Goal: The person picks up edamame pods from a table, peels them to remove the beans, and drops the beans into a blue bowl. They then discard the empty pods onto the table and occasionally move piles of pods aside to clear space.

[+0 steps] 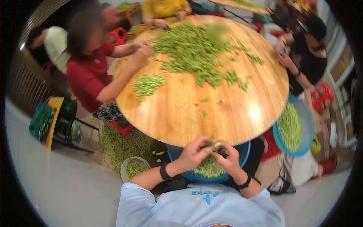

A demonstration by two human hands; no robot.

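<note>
My left hand (194,154) and my right hand (228,158) meet just off the near edge of the round wooden table (177,113). Their fingers are curled together around something small and dark, with a shiny gold-coloured spot; blur keeps me from making out what it is. Right beneath them is a blue basin (172,152) on my lap side, holding shelled green beans (207,168). On the tabletop lies a big heap of green bean pods (189,49), with a few loose bits nearer to me. A smaller pile of pale green beans (148,84) sits on the left.
Co-workers sit around the table: one in a red shirt (89,73), one in yellow (164,8), one in black (310,56). Another blue basin (308,132) of beans stands right. Pods (121,147) cover the floor at left, beside a white bucket (124,172).
</note>
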